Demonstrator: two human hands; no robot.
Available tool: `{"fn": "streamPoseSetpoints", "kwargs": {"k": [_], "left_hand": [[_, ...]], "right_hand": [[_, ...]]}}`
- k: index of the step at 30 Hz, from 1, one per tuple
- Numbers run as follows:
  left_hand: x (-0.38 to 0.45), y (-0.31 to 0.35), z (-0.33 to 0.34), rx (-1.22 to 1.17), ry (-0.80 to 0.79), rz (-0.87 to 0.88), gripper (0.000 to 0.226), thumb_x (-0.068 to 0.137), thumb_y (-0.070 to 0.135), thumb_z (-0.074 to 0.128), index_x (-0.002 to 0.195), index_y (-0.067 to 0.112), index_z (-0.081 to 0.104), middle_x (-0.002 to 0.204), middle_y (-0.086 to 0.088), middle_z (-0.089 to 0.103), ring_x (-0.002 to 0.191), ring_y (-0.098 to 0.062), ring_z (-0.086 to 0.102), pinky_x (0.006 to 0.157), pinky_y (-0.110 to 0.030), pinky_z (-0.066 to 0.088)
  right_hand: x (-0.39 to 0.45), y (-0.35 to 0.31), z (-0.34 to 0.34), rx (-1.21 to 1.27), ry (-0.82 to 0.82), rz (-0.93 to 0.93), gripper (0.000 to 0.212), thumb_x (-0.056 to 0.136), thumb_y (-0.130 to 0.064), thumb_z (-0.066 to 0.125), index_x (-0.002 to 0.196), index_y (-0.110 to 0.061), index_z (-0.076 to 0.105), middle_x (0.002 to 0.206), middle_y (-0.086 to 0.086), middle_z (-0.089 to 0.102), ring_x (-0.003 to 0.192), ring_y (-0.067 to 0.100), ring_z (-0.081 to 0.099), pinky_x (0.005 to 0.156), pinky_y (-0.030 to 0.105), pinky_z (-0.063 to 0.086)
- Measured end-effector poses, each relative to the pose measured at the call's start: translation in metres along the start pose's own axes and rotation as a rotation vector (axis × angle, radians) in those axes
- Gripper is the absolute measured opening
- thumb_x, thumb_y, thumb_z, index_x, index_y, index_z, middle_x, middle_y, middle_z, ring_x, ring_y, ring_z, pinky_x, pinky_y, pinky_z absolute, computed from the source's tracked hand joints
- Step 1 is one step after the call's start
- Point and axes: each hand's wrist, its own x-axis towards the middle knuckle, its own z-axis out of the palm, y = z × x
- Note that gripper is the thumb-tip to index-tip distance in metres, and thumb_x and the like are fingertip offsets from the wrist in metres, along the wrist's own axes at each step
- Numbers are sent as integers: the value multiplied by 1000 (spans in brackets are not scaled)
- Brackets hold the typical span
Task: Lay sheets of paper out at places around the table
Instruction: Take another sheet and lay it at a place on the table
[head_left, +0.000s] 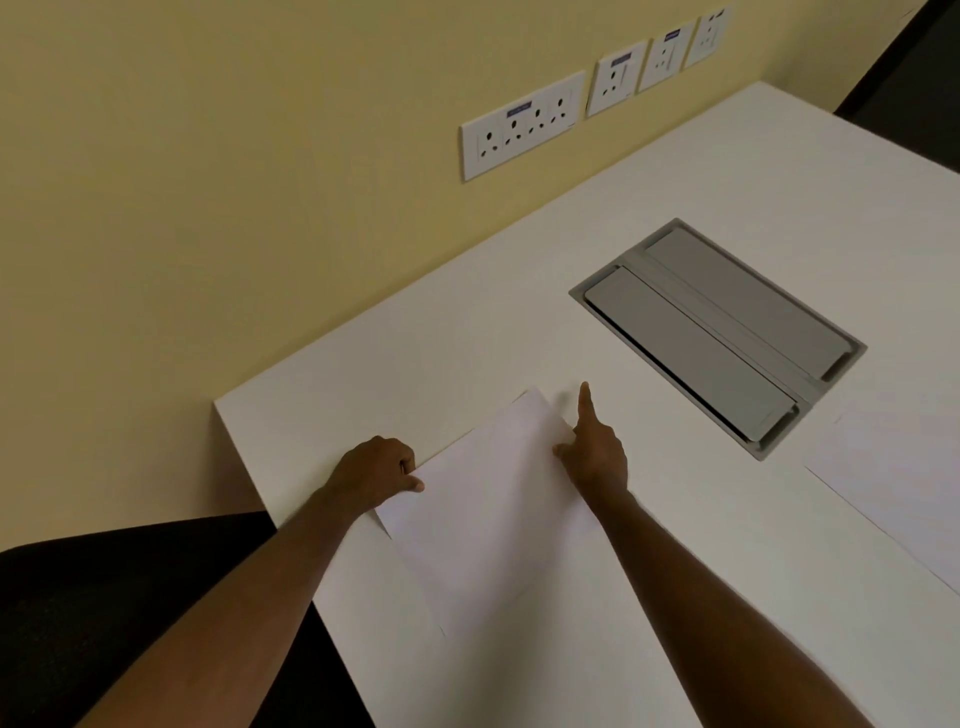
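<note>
A white sheet of paper (488, 499) lies near the left corner of the white table (649, 208), held by both hands. My left hand (379, 470) pinches its left edge between thumb and curled fingers. My right hand (595, 449) grips the right edge, with the index finger stretched out straight along the table. The sheet looks slightly lifted, with a thin shadow along its far edge. Another white sheet (904, 483) lies flat at the right side of the table.
A grey cable hatch with two flaps (717, 332) is set into the tabletop to the right of my hands. Several white wall sockets (522, 124) sit on the yellow wall behind. A dark chair (104, 597) stands at the lower left, against the table's edge.
</note>
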Motion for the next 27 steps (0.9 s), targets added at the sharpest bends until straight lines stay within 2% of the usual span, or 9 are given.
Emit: {"fn": "streamPoseSetpoints", "kwargs": {"k": [7,13,16,17,19,21,23,25,27], "left_hand": [[1,-10,5,152,73,62,46,72,60,77,64,25,48,59,10,52,56,-10,49,52,-24,32],[7,-5,-1,275,95,118,54,68,69,75,90,23,56,75,11,51,68,-13,52,63,-25,35],[7,-3,-5,365,111,157,59,70,74,69,94,21,57,83,5,63,74,-16,60,64,-26,37],[5,-2,-6,377,159,193,62,72,77,63,94,19,60,83,4,67,73,-18,63,63,-27,40],[0,3,-7,380,354,320,69,80,81,42,84,15,64,69,2,66,61,-20,63,56,-30,46],[-7,14,-9,311,547,454,72,92,74,29,82,14,67,65,1,65,55,-21,62,52,-31,51],[-6,32,-15,295,633,562,59,98,58,36,102,10,70,87,-2,70,73,-23,67,64,-35,55],[-1,60,-24,286,691,638,51,99,45,45,130,7,61,122,-9,67,109,-28,65,93,-43,53],[-1,98,-36,269,702,692,58,100,38,48,147,5,43,153,-13,46,142,-30,43,116,-49,36]], "right_hand": [[2,-2,8,-66,33,-37,93,87,-17,65,158,-30,7,123,5,60,116,27,55,89,41,52],[-2,-9,8,-239,90,-64,79,88,-19,65,154,-24,23,131,8,54,119,28,50,89,38,48],[-5,-10,2,-200,124,-73,70,94,-34,62,153,-21,28,136,9,51,122,29,50,95,40,47],[-6,-11,-3,-151,145,-66,66,97,-42,56,153,-20,30,137,9,51,124,29,49,97,41,47],[-11,-12,-15,-65,200,-54,62,100,-52,44,152,-19,33,139,10,51,126,29,48,100,42,45],[-20,-11,-31,-72,272,-84,60,102,-53,37,151,-18,35,140,10,52,125,29,49,101,42,44],[-30,-9,-51,-128,342,-136,60,102,-51,36,151,-16,36,143,10,51,128,29,48,104,42,42],[-40,-6,-72,-171,392,-175,61,103,-51,35,152,-14,34,150,11,45,138,28,40,115,42,34],[-51,-1,-94,-217,428,-199,62,104,-49,33,154,-13,29,158,11,35,148,27,27,124,40,18]]}}
